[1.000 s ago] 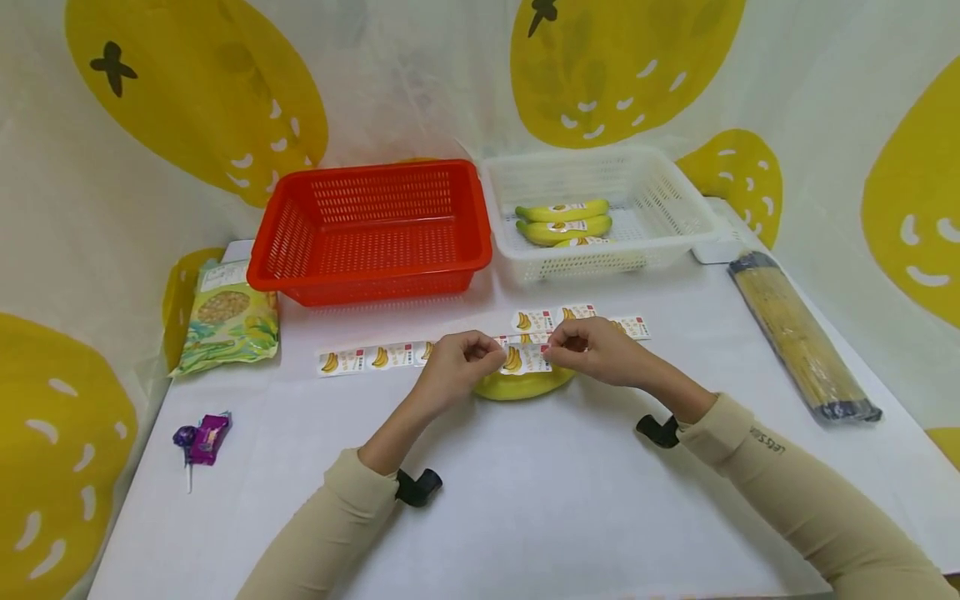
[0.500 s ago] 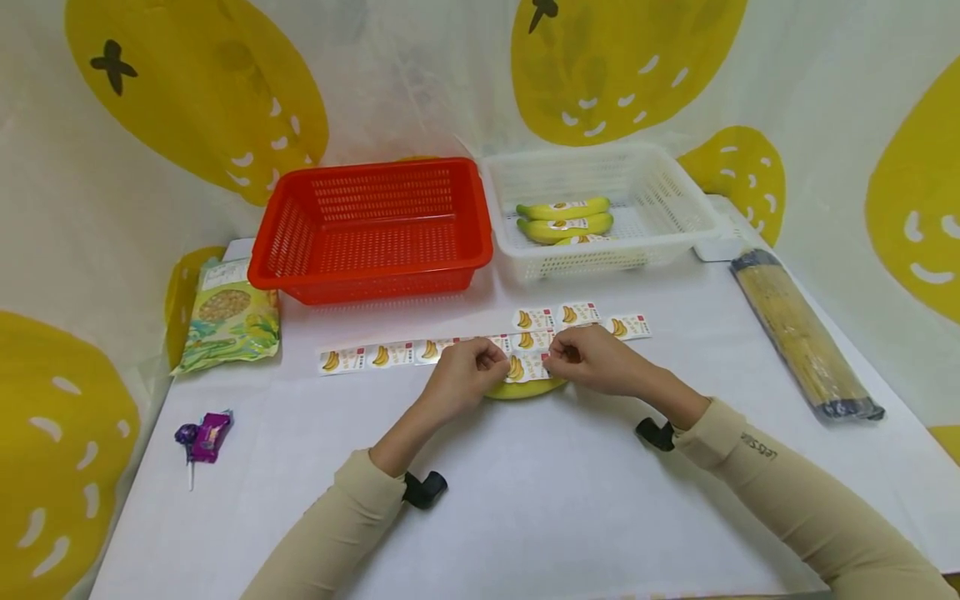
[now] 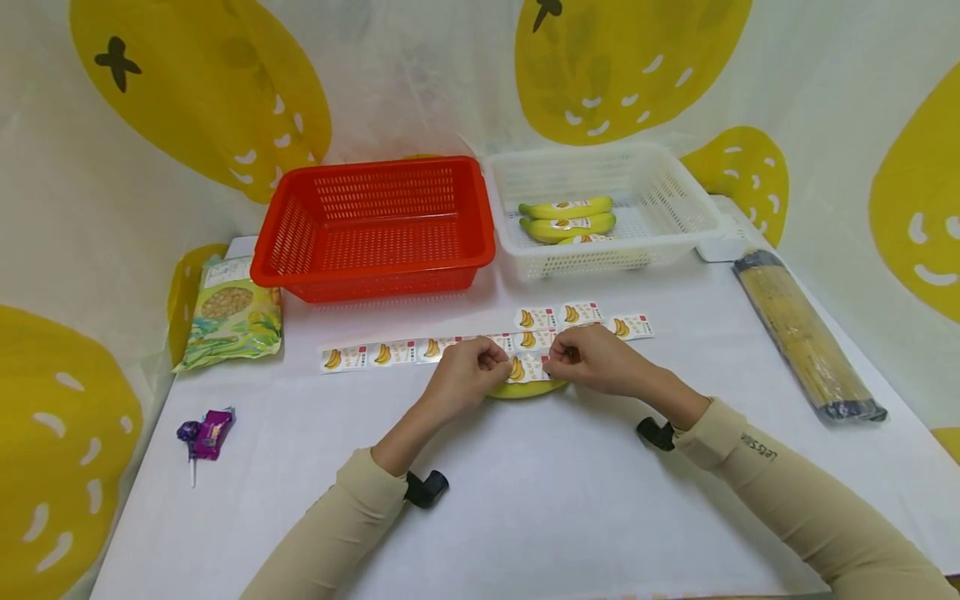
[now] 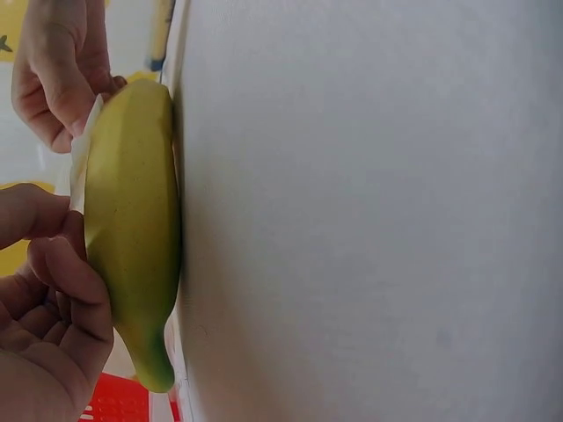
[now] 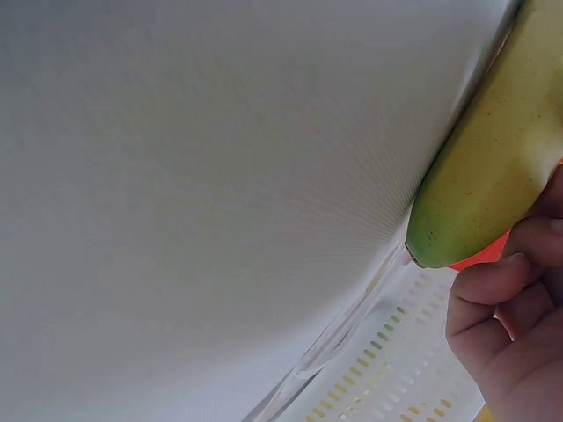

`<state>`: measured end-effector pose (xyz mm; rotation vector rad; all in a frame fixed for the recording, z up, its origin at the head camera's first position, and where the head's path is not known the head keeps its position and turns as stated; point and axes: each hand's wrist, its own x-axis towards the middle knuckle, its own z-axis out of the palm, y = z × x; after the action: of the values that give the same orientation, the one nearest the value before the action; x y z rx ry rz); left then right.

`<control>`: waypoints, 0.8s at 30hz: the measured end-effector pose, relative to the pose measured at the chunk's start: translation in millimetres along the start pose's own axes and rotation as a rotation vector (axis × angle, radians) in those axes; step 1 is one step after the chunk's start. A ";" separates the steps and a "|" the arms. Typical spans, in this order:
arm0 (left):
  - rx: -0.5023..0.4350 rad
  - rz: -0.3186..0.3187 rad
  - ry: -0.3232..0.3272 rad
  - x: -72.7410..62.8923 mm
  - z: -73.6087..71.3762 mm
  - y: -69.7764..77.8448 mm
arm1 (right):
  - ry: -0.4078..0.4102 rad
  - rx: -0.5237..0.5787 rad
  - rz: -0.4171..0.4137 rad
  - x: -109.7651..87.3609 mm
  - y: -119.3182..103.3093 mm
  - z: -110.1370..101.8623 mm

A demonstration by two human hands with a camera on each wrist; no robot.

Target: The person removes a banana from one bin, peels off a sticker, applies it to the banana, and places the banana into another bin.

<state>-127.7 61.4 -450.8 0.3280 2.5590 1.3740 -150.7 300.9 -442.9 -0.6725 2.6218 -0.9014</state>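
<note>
A yellow banana (image 3: 525, 389) lies on the white table in front of the person. In the head view a white banana-print sticker (image 3: 527, 367) lies over its top. My left hand (image 3: 463, 375) pinches the sticker's left end, and my right hand (image 3: 600, 358) pinches its right end. Seen from the left wrist, the sticker (image 4: 79, 171) appears edge-on against the banana (image 4: 132, 202), with left fingers curled beside the fruit. The right wrist view shows the right hand (image 5: 519, 308) close to the banana's green tip; the sticker is hidden there.
Behind the hands runs a row of similar stickers (image 3: 394, 354). Farther back stand a red basket (image 3: 375, 275) and a white basket (image 3: 645, 246) holding bananas with stickers. Candies (image 3: 214, 433) and a yellow-green bag (image 3: 228, 317) lie left, a long wrapped bundle (image 3: 810, 337) right.
Both hands have lowered the sticker from above the banana onto its top, the left hand shifting slightly right. Over the last half second the hands have stayed nearly still.
</note>
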 end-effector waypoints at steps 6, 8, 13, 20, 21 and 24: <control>0.036 -0.013 -0.002 -0.8 0.4 3.3 | 0.007 -0.007 0.001 -0.1 -0.8 0.3; 0.047 -0.020 -0.006 -1.1 0.5 3.8 | 0.009 -0.009 0.002 0.0 -1.7 0.4; 0.051 -0.017 -0.015 -1.7 0.4 3.7 | 0.033 -0.024 -0.004 -0.3 -1.9 0.5; 0.089 0.064 -0.014 -0.9 0.0 1.0 | 0.066 -0.012 -0.039 -1.2 -2.2 0.4; 0.093 0.075 -0.016 -0.7 0.0 0.8 | 0.066 -0.007 -0.053 -1.4 -2.3 0.3; 0.123 0.093 -0.035 -0.5 0.0 0.5 | 0.058 -0.004 -0.096 -2.3 -2.1 0.6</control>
<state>-127.1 61.6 -450.3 0.4936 2.6355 1.2313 -147.7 300.3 -441.7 -0.7904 2.6621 -0.9564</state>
